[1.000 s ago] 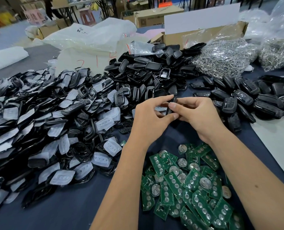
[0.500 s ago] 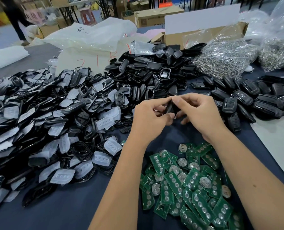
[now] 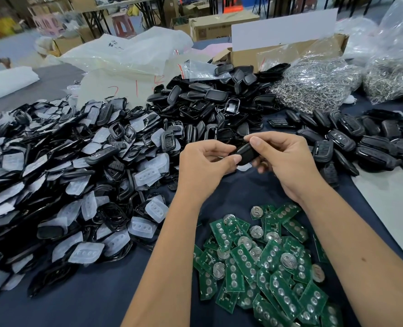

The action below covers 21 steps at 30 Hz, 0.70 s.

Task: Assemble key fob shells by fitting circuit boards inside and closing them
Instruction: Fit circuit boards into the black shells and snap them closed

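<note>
Pinching one black key fob shell (image 3: 244, 154) between them, the left hand (image 3: 203, 166) and right hand (image 3: 287, 161) held it above the green circuit boards (image 3: 266, 263), where uneven pressing might leave it half closed.

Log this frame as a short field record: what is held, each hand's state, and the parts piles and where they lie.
held item: black key fob shell, above the table
left hand: pinches the shell's near end
right hand: grips the shell's far end
circuit boards: green pile, near, under the forearms
shell parts with clear pads: large pile, left
closed fobs: right
metal rings: bagged, far right
surface: dark cloth
</note>
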Each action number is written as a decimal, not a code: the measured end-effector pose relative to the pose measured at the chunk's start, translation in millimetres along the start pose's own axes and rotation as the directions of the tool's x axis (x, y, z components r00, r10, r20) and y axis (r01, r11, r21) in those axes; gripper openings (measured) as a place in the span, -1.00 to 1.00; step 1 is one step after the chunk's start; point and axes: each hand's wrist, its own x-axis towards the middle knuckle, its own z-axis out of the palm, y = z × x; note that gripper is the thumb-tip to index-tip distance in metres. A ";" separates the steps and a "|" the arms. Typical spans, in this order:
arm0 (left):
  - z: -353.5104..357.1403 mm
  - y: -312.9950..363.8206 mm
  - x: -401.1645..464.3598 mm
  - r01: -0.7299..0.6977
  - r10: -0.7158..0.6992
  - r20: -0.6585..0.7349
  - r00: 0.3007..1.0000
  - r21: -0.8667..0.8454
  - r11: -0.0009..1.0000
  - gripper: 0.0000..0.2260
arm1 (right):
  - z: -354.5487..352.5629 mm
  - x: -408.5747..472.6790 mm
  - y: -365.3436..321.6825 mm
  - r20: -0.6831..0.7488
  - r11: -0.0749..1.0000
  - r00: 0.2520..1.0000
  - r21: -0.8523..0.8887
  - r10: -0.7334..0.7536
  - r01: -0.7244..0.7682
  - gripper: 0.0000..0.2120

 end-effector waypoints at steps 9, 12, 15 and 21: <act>8.1 -3.5 1.1 -0.321 0.362 -0.015 0.932 0.427 0.845 -0.86 | 2.0 -0.4 -1.0 -0.047 0.999 0.998 0.022 0.042 -0.041 -0.90; 8.5 -2.3 1.0 -0.228 0.264 -0.062 0.963 0.339 0.913 -0.88 | 0.9 -0.4 -0.8 -0.028 0.999 0.999 0.039 0.029 -0.028 -0.87; 5.2 -0.4 0.2 -0.119 0.142 -0.098 0.985 0.213 0.970 -0.82 | 0.9 -0.6 -1.9 0.022 0.998 1.000 0.065 0.007 -0.008 -0.82; 0.9 5.9 -0.4 -0.137 0.157 -0.078 0.984 0.218 0.966 -0.78 | 0.6 -0.8 -2.5 0.075 0.999 0.997 0.052 -0.014 0.010 -0.81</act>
